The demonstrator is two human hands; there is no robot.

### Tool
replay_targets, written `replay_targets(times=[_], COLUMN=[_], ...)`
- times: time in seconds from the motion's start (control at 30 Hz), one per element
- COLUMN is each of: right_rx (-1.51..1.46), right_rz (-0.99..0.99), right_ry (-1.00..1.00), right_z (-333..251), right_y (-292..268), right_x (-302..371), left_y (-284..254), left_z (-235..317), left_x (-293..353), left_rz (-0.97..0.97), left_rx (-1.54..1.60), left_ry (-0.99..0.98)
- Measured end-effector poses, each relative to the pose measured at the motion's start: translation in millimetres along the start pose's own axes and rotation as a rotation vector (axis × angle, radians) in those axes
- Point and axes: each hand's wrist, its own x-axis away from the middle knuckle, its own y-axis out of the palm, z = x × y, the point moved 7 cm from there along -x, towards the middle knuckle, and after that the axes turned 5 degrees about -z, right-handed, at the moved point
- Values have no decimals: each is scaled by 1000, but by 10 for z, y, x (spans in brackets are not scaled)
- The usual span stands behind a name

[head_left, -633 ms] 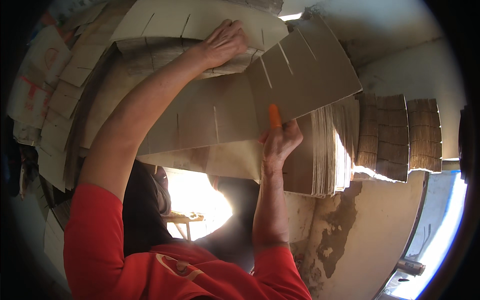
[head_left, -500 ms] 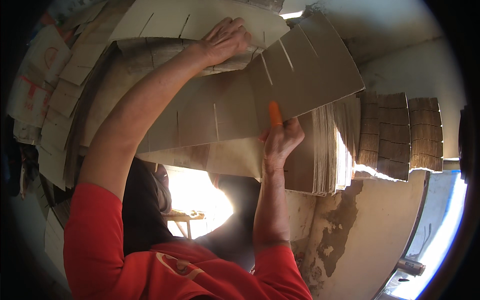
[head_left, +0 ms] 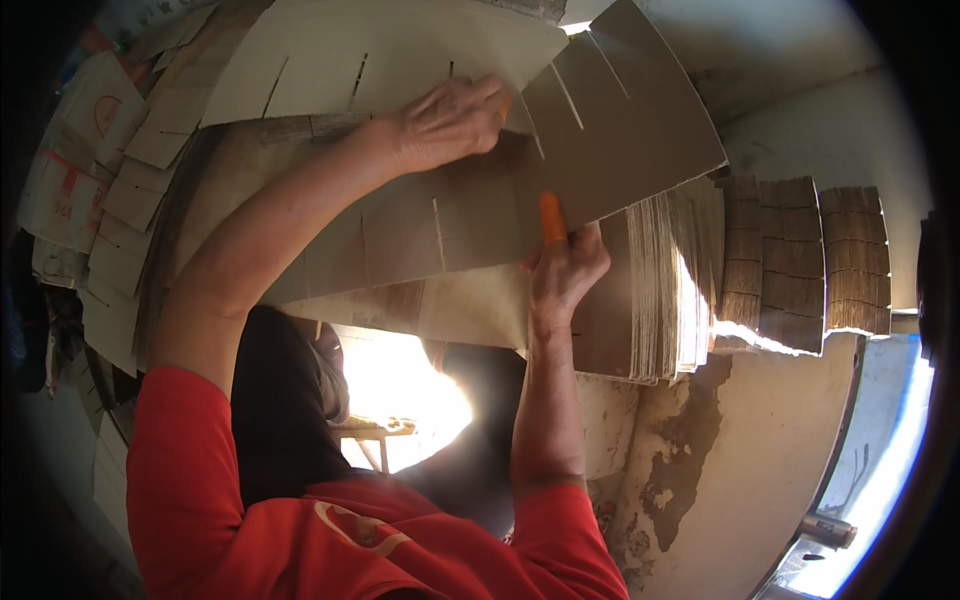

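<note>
My left hand (head_left: 455,120) is closed, its fingers curled at the near edge of a pale slotted cardboard sheet (head_left: 320,60). Part of an orange finger cover shows at its fingertips. Closer to me, my right hand (head_left: 570,268) pinches the lower edge of a grey-brown slotted cardboard sheet (head_left: 630,120). An orange finger cover (head_left: 552,218) on one of its fingers lies against that sheet. The brown sheet has a bend near its middle, with one part angled up to the right and the other running left beneath my left forearm. My left fingertips are partly hidden.
A thick stack of cardboard sheets (head_left: 660,290) stands right of my right hand. Beyond it are several bundles of slotted cardboard (head_left: 790,265). More slotted pieces (head_left: 125,240) lie along the left, beside a white package with red marks (head_left: 75,150). A metal can (head_left: 828,531) sits at lower right.
My left hand has come toward me, and the pale sheet has shifted the same way. The raised part of the brown sheet has tilted slightly farther away. My right hand has hardly moved.
</note>
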Motion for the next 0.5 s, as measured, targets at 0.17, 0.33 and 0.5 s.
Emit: replay_targets(times=[0.17,0.33,0.5], right_rx=[31,145,-4], right_rz=[-36,39,59], right_ry=[108,-208,-10], right_z=[67,-277,-231], right_y=[18,-42,-25], right_x=[-29,-46,15], left_y=[-141,-272,-489], left_z=[321,437,842], left_x=[85,144,342], left_rz=[-6,-107,-99], left_rx=[-121,-194,-116], left_ry=[66,131,84])
